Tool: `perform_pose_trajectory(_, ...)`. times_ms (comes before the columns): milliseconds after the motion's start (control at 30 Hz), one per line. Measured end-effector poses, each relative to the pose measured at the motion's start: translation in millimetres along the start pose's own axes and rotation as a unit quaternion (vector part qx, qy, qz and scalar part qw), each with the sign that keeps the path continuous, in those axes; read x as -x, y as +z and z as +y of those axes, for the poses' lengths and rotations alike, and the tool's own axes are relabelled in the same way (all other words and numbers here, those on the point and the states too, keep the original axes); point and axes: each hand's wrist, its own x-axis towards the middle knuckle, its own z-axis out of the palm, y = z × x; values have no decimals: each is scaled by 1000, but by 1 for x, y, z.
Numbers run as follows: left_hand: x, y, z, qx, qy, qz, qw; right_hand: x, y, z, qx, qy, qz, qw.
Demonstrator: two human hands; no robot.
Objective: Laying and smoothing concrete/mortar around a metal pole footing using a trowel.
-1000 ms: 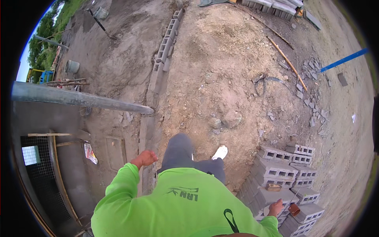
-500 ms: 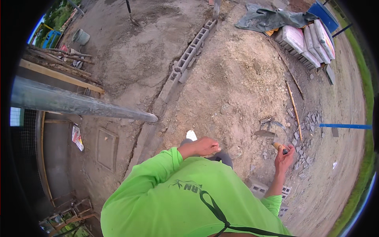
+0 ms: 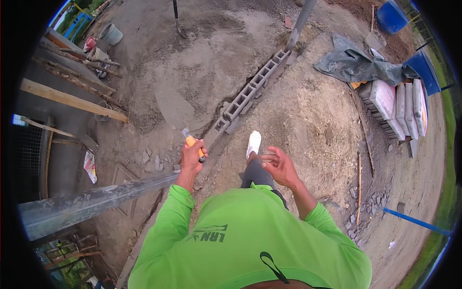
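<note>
My left hand [image 3: 191, 161] is wrapped round the orange handle of a trowel [image 3: 174, 107]. Its broad grey blade points forward and to the left, over the dirt. My right hand [image 3: 281, 168] hangs over my thigh, fingers apart, holding nothing. Ahead of me a low row of hollow concrete blocks [image 3: 239, 102] runs diagonally away to the foot of an upright post [image 3: 301, 21]. The trowel is just left of the row's near end, apart from it as far as I can see. One foot in a white shoe [image 3: 254, 143] stands on the soil right of the blocks.
A thick grey pole [image 3: 101, 201] slants in on the left. Stacked bags [image 3: 385, 101] and a dark tarp [image 3: 349, 60] lie at the far right. A shovel [image 3: 179, 21], a bucket [image 3: 111, 33] and wooden poles stand or lie far left. Stone chips [image 3: 378, 204] litter the right.
The trowel has passed from my right hand to my left. My right hand has come in, opened, to my thigh. The view has shifted, and one foot now shows further forward.
</note>
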Motion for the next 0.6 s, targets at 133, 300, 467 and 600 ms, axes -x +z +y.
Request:
perform_pose_trajectory(133, -55, -98, 33, -378, 29, 259, 888, -129, -163, 92, 350, 70, 12, 934)
perform_pose_trajectory(300, -39, -53, 78, -309, 70, 378, 870, -287, -286, 82, 424, 236, 31, 874)
perform_pose_trajectory(467, -130, -5, 76, -159, 107, 426, 884, -490, -334, 30, 458, 110, -43, 881)
perform_pose_trajectory(600, -246, -4, 63, -119, 31, 474, 872, -658, -251, -87, 500, -17, -140, 855)
